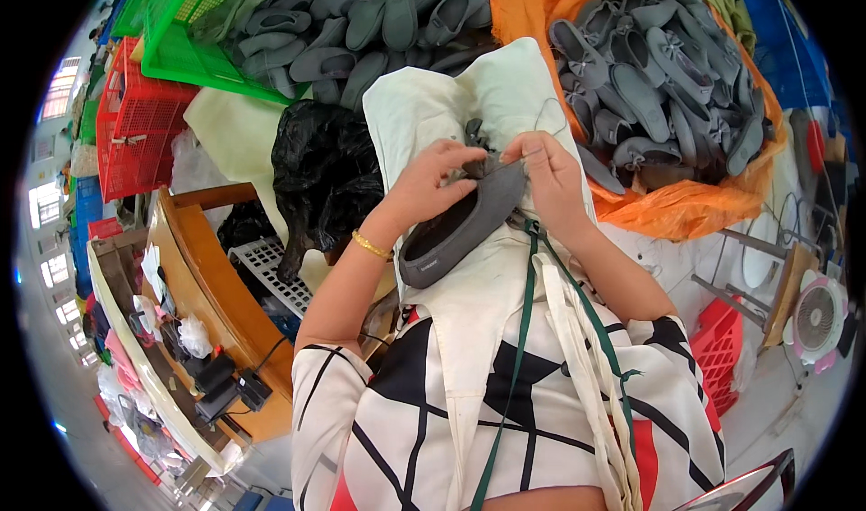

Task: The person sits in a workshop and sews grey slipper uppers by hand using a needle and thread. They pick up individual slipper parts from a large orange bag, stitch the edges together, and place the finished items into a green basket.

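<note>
A dark grey flat shoe (483, 222) lies slanted over my lap, its heel toward the lower left and its toe end between my hands. My left hand (431, 179) is closed on the upper by the shoe's opening, fingers bent toward the toe. A small dark bow-like piece (474, 134) shows just beyond those fingertips. On the other side, my right hand (548, 175) is pinched near the toe; what lies between thumb and finger is too small to make out. A thin thread curves up beside it. Beneath all this is a whitish cloth apron (406, 96).
Several grey shoes fill a green crate (212, 76) ahead; bow-trimmed grey shoes (663, 69) lie in an orange sack (622, 215) at right. A black plastic bag (325, 168), red crate (135, 123) and wooden desk (216, 285) stand left. A fan (819, 317) is far right.
</note>
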`<control>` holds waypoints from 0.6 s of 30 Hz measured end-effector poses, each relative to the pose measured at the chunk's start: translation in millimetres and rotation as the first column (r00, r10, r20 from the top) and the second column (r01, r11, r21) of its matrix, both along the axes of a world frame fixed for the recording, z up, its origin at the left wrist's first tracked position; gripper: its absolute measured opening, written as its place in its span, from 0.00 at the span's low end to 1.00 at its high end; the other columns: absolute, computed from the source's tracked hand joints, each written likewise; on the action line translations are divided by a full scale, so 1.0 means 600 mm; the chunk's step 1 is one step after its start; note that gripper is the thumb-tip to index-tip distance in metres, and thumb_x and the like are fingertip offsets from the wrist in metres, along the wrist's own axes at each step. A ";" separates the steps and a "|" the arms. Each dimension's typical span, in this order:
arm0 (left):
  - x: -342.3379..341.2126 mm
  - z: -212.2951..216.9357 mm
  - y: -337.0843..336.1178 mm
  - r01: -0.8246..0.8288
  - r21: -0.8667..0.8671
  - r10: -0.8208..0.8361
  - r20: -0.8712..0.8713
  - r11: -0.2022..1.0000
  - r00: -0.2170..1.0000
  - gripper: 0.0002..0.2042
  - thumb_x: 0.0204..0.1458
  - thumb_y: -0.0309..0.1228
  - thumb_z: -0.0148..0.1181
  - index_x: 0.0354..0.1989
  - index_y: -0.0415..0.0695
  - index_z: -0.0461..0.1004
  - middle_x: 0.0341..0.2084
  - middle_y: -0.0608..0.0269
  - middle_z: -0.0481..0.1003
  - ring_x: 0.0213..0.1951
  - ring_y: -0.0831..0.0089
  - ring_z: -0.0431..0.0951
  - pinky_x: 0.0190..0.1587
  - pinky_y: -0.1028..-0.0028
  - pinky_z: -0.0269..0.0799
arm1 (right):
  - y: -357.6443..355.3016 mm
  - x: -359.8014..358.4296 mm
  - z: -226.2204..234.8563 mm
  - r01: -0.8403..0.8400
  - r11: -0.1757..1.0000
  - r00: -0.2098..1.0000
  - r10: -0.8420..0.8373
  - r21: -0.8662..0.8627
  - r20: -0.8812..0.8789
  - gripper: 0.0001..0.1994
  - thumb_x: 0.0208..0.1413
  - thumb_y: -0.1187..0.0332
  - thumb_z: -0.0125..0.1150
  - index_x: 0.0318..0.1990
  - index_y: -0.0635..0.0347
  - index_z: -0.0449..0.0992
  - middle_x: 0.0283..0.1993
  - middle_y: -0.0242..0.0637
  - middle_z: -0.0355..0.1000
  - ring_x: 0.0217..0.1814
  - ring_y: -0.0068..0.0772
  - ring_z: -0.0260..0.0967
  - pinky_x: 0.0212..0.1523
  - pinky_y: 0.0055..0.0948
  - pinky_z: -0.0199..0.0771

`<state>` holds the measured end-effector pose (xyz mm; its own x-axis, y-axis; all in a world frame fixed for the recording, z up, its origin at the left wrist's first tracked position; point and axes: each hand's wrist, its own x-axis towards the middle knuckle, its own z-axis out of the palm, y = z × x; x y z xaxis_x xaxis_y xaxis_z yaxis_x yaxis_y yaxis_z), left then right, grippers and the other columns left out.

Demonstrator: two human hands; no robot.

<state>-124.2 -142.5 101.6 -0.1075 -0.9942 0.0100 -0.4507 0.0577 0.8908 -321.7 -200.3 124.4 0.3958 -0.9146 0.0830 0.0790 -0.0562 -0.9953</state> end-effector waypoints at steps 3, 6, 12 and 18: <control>-0.010 0.029 -0.002 -0.177 0.052 0.178 0.001 0.983 0.984 0.08 0.51 0.28 0.62 0.39 0.40 0.80 0.28 0.60 0.74 0.28 0.64 0.74 0.35 0.69 0.72 | -0.001 -0.016 0.013 -0.051 0.900 0.983 -0.032 -0.433 -0.183 0.08 0.62 0.66 0.57 0.36 0.61 0.75 0.27 0.36 0.68 0.31 0.32 0.68 0.34 0.31 0.70; -0.039 0.037 -0.010 -0.124 0.357 0.112 0.057 0.926 0.992 0.08 0.51 0.30 0.62 0.28 0.36 0.78 0.20 0.56 0.76 0.23 0.63 0.75 0.31 0.69 0.71 | 0.005 -0.025 0.019 -0.212 0.718 0.957 0.016 -0.663 -0.289 0.06 0.59 0.69 0.60 0.37 0.62 0.76 0.30 0.40 0.71 0.32 0.40 0.70 0.35 0.32 0.73; -0.040 0.009 -0.015 -0.108 0.661 0.275 -0.155 0.743 0.949 0.09 0.51 0.32 0.65 0.28 0.38 0.79 0.22 0.65 0.77 0.23 0.79 0.74 0.26 0.79 0.68 | 0.009 -0.102 0.042 -0.403 0.613 0.870 0.027 -0.679 -0.493 0.05 0.52 0.71 0.64 0.36 0.59 0.77 0.28 0.37 0.70 0.31 0.39 0.70 0.33 0.33 0.73; -0.013 -0.032 0.010 0.025 0.734 0.549 -0.530 0.679 0.646 0.07 0.57 0.32 0.62 0.31 0.42 0.75 0.27 0.66 0.77 0.25 0.81 0.71 0.26 0.81 0.66 | -0.028 -0.325 0.097 -0.341 0.936 0.548 0.269 0.082 -0.792 0.07 0.57 0.69 0.58 0.34 0.64 0.76 0.28 0.38 0.70 0.29 0.31 0.67 0.31 0.30 0.67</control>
<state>-132.1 -136.2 82.6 -0.0869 -0.7388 -0.6683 0.3903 -0.6425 0.6595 -516.7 -217.1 182.8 0.5923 -0.7313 -0.3382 -0.6978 -0.2558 -0.6690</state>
